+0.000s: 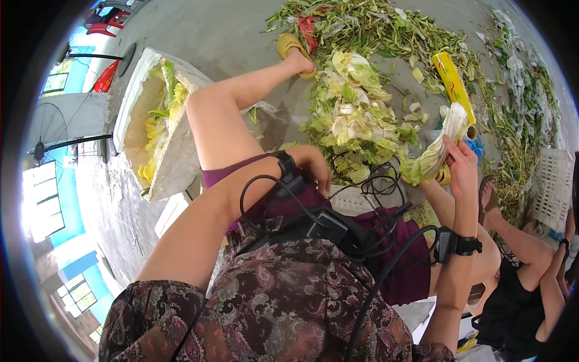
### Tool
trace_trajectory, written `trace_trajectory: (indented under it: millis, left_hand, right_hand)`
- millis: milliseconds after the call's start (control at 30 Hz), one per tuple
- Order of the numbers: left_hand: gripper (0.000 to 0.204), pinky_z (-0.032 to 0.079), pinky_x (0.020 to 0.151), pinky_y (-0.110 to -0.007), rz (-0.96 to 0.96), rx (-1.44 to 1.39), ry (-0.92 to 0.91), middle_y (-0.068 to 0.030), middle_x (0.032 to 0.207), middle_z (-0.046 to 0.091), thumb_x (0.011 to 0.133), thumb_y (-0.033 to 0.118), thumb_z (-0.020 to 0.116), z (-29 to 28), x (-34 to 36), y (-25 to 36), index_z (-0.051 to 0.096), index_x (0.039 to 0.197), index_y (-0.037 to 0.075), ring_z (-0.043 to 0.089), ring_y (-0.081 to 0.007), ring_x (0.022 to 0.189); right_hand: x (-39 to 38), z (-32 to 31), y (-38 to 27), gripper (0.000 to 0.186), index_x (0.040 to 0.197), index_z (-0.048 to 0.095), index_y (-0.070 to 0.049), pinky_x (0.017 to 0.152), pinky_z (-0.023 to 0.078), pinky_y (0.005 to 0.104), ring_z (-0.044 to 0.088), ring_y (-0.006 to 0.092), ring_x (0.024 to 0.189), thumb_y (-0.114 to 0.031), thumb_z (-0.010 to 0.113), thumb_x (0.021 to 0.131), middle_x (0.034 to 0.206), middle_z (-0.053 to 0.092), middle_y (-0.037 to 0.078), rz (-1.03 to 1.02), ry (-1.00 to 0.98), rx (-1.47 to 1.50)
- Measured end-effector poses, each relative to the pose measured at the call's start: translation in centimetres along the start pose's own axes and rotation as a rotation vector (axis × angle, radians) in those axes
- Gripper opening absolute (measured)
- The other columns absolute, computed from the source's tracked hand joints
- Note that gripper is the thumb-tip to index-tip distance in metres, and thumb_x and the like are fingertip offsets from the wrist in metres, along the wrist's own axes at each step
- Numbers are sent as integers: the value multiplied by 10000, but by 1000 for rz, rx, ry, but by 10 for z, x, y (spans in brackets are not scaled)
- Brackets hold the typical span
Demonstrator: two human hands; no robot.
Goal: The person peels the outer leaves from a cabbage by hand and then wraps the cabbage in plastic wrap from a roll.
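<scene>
My right hand (462, 161) is closed around a slim, pale napa cabbage (443, 142), its white base pointing up and its leafy end hanging down and to the left. My left hand (316, 168) rests by my lap, fingers loosely bent downward, with nothing visible in it; its palm side is hidden. In front of me on the floor lies a heap of napa cabbage leaves and heads (356, 114), pale green with white stems. Black cables (386, 187) trail across my lap beside the heap.
Left of my leg stands a white foam box (136, 114) holding yellow-green cabbage. A yellow roll (452, 81) lies beyond my right hand. Green trimmings (386, 30) spread along the back and right. A white plastic crate (552, 187) and another seated person (512, 301) are at right.
</scene>
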State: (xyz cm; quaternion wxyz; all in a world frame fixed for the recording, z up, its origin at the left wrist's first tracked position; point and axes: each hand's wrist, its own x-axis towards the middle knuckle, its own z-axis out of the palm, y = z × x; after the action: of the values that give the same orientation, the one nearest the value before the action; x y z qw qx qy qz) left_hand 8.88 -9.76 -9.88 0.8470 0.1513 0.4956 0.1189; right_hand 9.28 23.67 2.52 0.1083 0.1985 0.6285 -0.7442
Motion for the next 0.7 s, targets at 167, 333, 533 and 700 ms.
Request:
trace_trajectory:
  millis: [167,333,533,700]
  left_hand:
    - [449,458,800,-289,595,-548,682,-93,1044,639,813,289,645,-34,-17,-6,584,1143,-9,591,-177,911]
    - [427,478,693,-310,87,-492,1402,-133,949,655,790,268,659,-62,20,-22,596,1074,-45,629,-191,809]
    - [389,494,666,-321,356,-910,1435,-153,875,661,748,234,698,-75,60,-41,618,989,-61,652,-208,731]
    - [379,506,684,-306,385,-911,1438,-141,903,667,755,212,687,-77,66,-47,616,1019,-50,662,-196,751]
  right_hand:
    - [0,-3,4,245,1042,604,11,752,437,228,583,82,829,-140,637,852,952,641,27,15,6,-18]
    - [6,2,8,240,1046,609,-4,761,438,237,582,81,831,-155,626,861,968,639,21,48,-20,-55]
    - [10,-2,16,218,1002,620,17,636,401,190,550,40,725,-113,659,831,880,642,10,102,45,-80]
    - [13,-8,23,234,1058,612,-19,766,430,232,580,75,858,-137,627,856,980,639,11,108,-12,-76]
